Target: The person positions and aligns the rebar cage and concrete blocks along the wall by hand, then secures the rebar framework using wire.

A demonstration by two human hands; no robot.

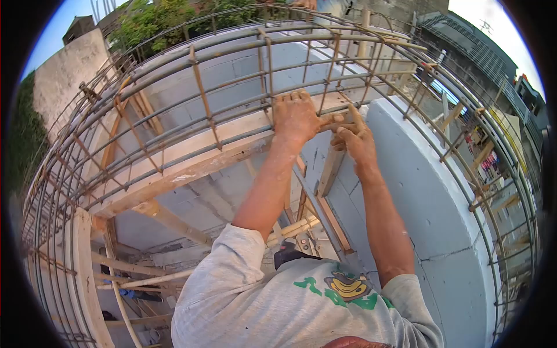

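Ahead of me, my left hand (295, 119) is wrapped over a lower steel bar (246, 134) of the rebar cage, above a wooden formwork board (191, 171). Its fingers are curled on the far side and its thumb points right. Close beside it, my right hand (355, 145) has the index finger stretched up towards a thin upright bar. The other fingers are bent in near the board's end, and what they hold, if anything, is hidden. The rebar cage (232, 85) curves round in front, with crossing bars and stirrups.
A grey block wall (429, 191) with a pale top edge runs along my right. Wooden props and poles (151, 280) stand below to the left, over a drop. More rebar (516, 226) lines the right side. Part of another person (304, 3) shows at the top.
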